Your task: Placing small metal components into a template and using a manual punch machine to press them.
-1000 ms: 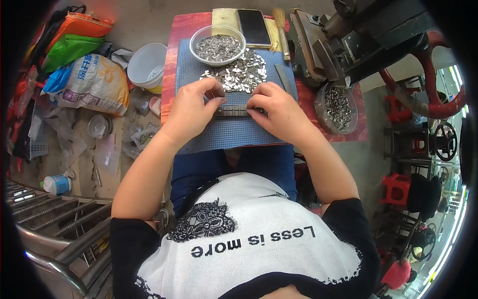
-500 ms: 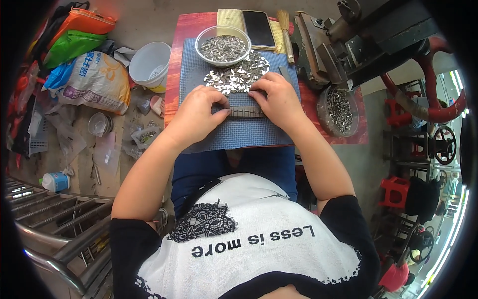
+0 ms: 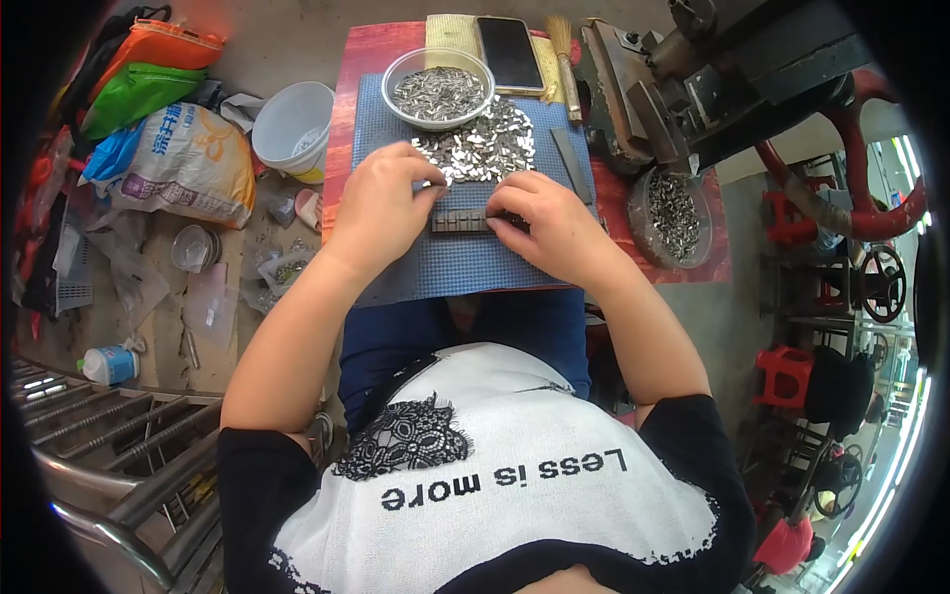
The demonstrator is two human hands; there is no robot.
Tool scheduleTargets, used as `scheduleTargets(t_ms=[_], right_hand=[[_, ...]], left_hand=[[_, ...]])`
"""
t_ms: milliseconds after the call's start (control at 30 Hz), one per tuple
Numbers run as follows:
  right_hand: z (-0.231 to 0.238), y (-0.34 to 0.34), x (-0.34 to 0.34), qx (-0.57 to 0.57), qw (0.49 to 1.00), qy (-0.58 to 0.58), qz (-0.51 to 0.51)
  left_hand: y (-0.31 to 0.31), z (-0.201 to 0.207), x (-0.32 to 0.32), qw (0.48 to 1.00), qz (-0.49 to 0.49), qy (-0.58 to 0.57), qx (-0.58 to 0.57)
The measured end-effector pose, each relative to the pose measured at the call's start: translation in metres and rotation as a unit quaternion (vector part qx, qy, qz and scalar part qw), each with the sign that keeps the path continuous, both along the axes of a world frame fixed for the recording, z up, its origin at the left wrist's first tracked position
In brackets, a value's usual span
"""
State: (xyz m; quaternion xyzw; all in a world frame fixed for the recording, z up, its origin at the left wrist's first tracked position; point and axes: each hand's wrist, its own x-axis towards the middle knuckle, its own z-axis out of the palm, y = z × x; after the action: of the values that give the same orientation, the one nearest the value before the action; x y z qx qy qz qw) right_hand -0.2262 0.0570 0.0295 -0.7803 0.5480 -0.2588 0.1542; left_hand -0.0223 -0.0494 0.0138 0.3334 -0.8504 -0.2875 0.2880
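Note:
A dark slotted metal bar (image 3: 460,222) lies crosswise on a blue textured mat (image 3: 406,281) in front of me. My right hand (image 3: 550,226) covers the bar's right part, thumb and forefinger closed on it. Up and left of the bar, my left hand (image 3: 382,202) has its thumb and fingertips pinched together at the near edge of a pile of small shiny metal pieces (image 3: 485,150); what they hold is too small to make out. Behind the pile stands a clear plastic bowl (image 3: 388,107) full of similar pieces.
A phone (image 3: 509,53) and a brush (image 3: 565,74) lie at the back. A flat grey strip (image 3: 570,164) rests on the mat's right side. Rightward are a tub of metal bits (image 3: 673,220) and a heavy machine (image 3: 643,119); leftward, a white bucket (image 3: 289,124).
My left hand has left the bar's left end and moved up to the pile's edge, fingers pinched. The right hand has slid left along the bar, uncovering the grey strip.

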Motion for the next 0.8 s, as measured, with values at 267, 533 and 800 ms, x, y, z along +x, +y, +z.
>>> scheduleTargets(t_ms=[267,533,800], right_hand=[[-0.002,-0.004,-0.008,-0.021,0.991,-0.069,-0.113],[-0.02,-0.029,-0.01,-0.064,0.986,0.004,-0.153],[-0.02,-0.029,-0.015,-0.072,0.989,0.042,-0.12]], left_hand=[[0.002,-0.003,-0.023,0.997,0.02,-0.047,-0.054],[0.003,-0.007,-0.026,0.991,0.0,-0.03,-0.128],[0.007,-0.008,-0.037,0.996,-0.028,-0.007,-0.089]])
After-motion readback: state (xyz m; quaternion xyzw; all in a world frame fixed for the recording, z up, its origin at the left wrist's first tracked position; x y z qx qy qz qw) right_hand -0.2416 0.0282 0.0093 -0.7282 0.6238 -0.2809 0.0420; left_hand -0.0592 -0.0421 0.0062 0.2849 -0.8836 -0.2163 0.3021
